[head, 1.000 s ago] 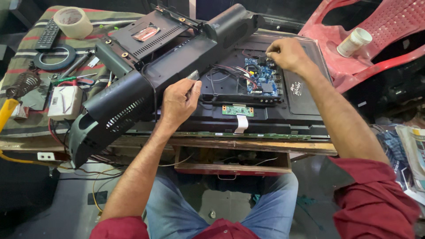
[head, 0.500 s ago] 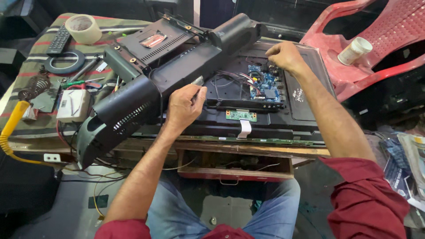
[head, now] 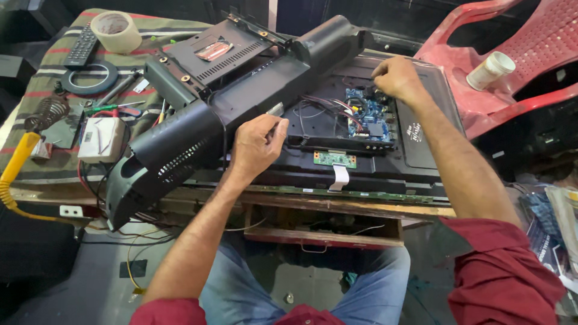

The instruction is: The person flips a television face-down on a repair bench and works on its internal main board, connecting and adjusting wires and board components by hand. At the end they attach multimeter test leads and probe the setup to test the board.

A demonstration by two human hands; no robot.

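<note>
We look down on an opened flat television (head: 415,129) lying face down on a wooden bench (head: 337,207). Its black plastic back cover (head: 241,96) is lifted off and rests slanted across the television's left half, one end overhanging the bench's near edge.

Our left hand (head: 256,144) rests on the cover's near edge, fingers (head: 274,126) curled closed around a small grey tool whose tip pokes out above them. Our right hand (head: 397,78) sits at the top of the blue circuit board (head: 364,114) near the television's middle, fingers bent down onto the board's upper corner; we cannot tell whether they pinch anything.

A small green board (head: 335,159) with a white ribbon cable (head: 340,177) lies below the blue board, close to the television's near edge. Open panel shows to the right of the blue board. Left of the cover the bench is crowded: a tape roll (head: 116,31), a remote control (head: 81,45), a white box (head: 101,139). A red plastic chair (head: 518,66) stands just right of the television, carrying a white container (head: 490,70).

Compared with half a second ago, both hands sit in nearly the same places; the left fingers have shifted slightly along the cover.
</note>
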